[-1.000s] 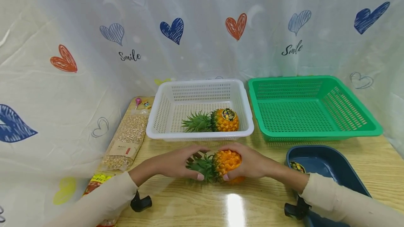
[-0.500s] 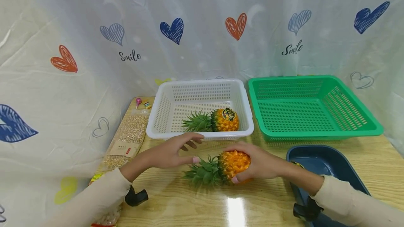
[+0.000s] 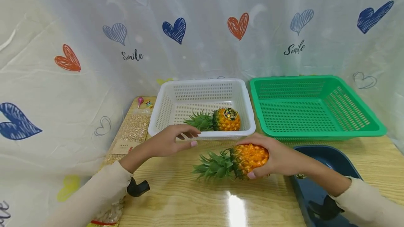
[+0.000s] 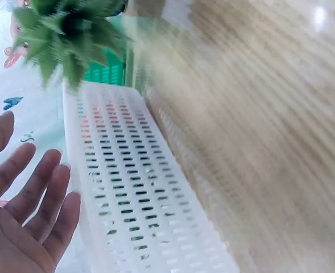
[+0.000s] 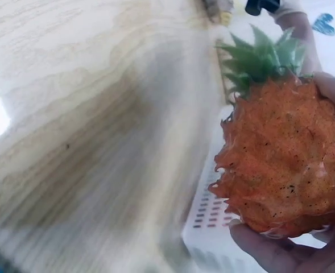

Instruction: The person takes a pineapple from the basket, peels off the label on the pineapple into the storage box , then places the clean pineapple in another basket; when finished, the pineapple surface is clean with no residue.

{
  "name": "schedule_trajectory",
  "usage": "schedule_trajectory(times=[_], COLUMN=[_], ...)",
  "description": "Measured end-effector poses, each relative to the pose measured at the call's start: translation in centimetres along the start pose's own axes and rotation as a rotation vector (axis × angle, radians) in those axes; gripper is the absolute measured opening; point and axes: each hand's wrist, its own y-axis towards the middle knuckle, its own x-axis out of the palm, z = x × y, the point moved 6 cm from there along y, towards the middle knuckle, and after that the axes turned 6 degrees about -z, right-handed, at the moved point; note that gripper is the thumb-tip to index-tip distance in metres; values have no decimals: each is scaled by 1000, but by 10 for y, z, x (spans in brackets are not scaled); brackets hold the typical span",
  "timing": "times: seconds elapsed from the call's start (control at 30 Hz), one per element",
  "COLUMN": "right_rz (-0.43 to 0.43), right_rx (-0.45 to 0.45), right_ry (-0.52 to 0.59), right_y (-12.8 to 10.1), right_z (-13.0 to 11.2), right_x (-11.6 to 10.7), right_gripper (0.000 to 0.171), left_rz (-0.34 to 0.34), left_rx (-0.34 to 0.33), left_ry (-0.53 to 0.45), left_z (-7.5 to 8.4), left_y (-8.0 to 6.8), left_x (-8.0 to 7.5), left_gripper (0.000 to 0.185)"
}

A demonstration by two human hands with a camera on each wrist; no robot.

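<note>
So a second ago both hands were wrapped around the pineapple [image 3: 244, 159] near the middle of the desk's front half; now only the right hand [image 3: 277, 158] has it. Fingers curl over the orange body, thumb underneath, leafy crown pointing left. It has also drifted to the right, toward the dark blue tray [image 3: 318, 157] at the front right corner, and it looks lifted just off the wooden desk [image 3: 202, 202], though I can't be sure from the head view.

The left hand [image 3: 170, 143] has let go and pulled back. It hangs just in front of the white basket [image 3: 202, 135], fingers loosely spread and holding nothing; the wrist view shows the open palm right beside the basket's perforated wall.

Second pineapple [image 3: 225, 119] hasn't budged, lying on its side inside the white basket with its sticker up. Green basket [image 3: 315, 106] sits at the back right, and a bag of grain [image 3: 134, 130] lies along the left edge.
</note>
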Motion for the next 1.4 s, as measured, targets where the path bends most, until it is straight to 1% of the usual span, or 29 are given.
schedule_trajectory(times=[0.17,0.23,0.33,0.47,0.67,0.73,0.97,1.1,1.2,1.4], right_rz=[16,23,42,60,81,94,128,126,148,236], right_rx=[9,0,-25,-43,-74,-69,-9,-12,-3,115], right_ry=[59,62,39,-7,-116,-142,-146,-143,-169,-205], right_y=[-8,-10,-13,-18,-26,-27,-34,-37,-40,-44], right_z=[-4,-6,-9,-14,-19,-19,-14,-10,-6,7], right_x=[-15,-21,-31,-44,-67,-75,-100,-112,-122,-145], right_gripper=[69,69,69,69,71,72,73,74,76,74], left_rz=[47,62,74,66,19,6,-36,-49,-54,-61], left_rx=[14,12,-8,-52,-108,-122,-119,-125,-129,-135], left_ry=[49,55,56,54,67,71,80,62,55,45], left_z=[-4,-7,-13,-23,-34,-36,-39,-40,-40,-41], left_y=[4,6,8,10,13,13,16,17,17,16], left_x=[-9,-11,-12,-12,-8,-7,-7,-8,-9,-8], left_gripper=[37,39,41,41,44,43,34,29,27,27])
